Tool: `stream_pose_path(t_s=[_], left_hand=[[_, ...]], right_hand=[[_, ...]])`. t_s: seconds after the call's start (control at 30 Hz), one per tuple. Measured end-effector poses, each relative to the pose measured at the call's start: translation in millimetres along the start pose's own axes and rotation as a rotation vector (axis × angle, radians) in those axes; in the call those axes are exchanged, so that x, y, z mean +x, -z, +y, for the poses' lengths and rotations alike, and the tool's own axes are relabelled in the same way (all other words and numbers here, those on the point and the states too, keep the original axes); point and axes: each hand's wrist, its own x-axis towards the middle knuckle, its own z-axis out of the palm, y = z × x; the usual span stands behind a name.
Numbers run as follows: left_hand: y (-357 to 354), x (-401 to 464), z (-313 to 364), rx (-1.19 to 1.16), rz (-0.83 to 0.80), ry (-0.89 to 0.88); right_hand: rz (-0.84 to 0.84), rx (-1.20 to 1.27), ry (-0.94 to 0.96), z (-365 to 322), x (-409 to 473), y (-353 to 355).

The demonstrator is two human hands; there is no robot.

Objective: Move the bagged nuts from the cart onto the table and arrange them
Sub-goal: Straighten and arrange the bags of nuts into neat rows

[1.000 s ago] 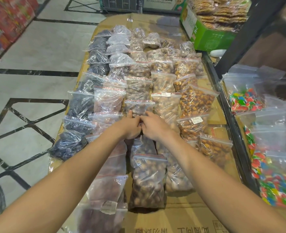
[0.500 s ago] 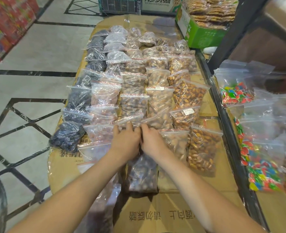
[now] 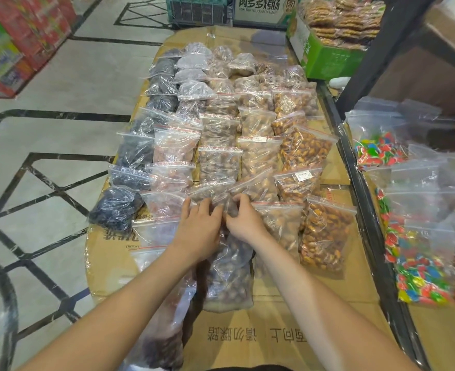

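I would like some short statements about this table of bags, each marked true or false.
1. Both hands, the left hand and the right hand, are at one bag of brown nuts. True.
2. The table is covered with a white cloth. False: flattened cardboard covers it.
3. The dark-filled bags form the leftmost column. True.
4. The colourful candy bags lie left of the nuts. False: they lie to the right.

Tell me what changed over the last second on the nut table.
Both hands, the left hand and the right hand, slid the dark nut bag they hold toward the person, away from the rows, keeping hold of its top edge. The other bags on the cardboard-covered table stayed in their rows.
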Motion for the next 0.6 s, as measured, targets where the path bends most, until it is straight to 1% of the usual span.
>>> stream_pose_path(t_s=[0.13,0.2,0.27,0.37,0.43,0.53,0.6], left_hand=[[-5,1,-3,-0.051,0.055,0.006],[-8,2,-7,-0.086,0.076,0.006],[-10,3,-8,-0.079,0.065,0.012],[-5,6,-4,0.004,0.016,0.023],[-1,10,-2,0.024,-0.025,0.036],[5,18,-1,0.010,-0.074,0.060],[8,20,0,-0.033,-0.096,0.078]], right_hand=[[0.045,0.197,0.045,12,-5,3],[0.076,0.223,0.071,18,-12,1],[0.112,0.182,0.067,22,-14,-4],[0.137,0.024,0.081,17,-9,-10],[0.074,-0.020,0.046,11,-5,-9],[-0.039,-0.020,-0.025,6,1,-3],[-0.019,0.036,-0.043,7,4,0]])
